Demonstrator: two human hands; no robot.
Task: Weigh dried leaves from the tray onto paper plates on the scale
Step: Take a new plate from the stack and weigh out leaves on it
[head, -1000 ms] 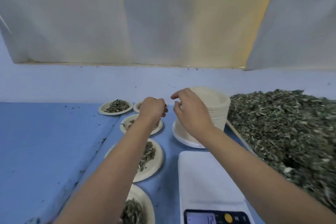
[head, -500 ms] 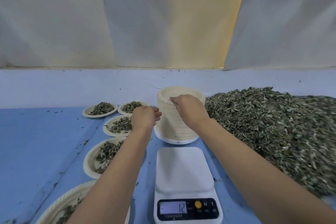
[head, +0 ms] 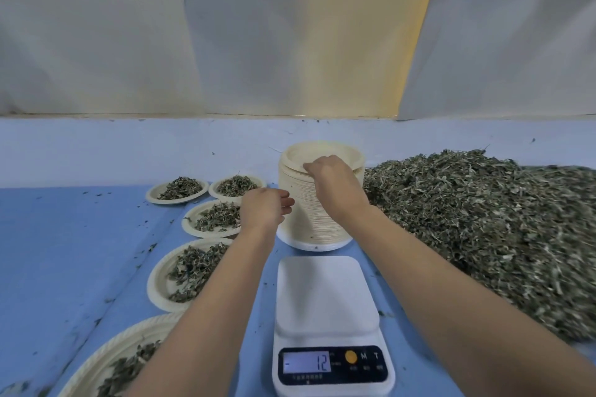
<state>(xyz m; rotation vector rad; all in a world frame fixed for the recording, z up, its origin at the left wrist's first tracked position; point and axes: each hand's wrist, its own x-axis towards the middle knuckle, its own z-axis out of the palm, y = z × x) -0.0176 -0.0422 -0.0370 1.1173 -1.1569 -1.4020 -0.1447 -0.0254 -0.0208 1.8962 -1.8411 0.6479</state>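
Note:
A tall stack of paper plates [head: 308, 222] stands behind the white scale [head: 325, 293], whose platform is bare and whose display [head: 306, 362] reads -12. My right hand [head: 335, 185] is at the top of the stack, its fingertips pinching the near rim of the top plate [head: 309, 155]. My left hand [head: 264, 209] is beside the stack's left wall, with loosely curled fingers touching it. To the right of the stack and scale lies a big heap of dried leaves [head: 483, 219].
Several paper plates with leaf portions sit to the left on the blue table: two at the back [head: 177, 192] [head: 237, 185], one in front of them [head: 211, 219], a larger one [head: 187, 271], and the nearest [head: 129, 361]. A pale wall ledge [head: 129, 151] runs behind.
My right hand has come down from above the stack onto its top rim. My left hand has moved right to the stack's side. The head view has tilted down, showing the scale display.

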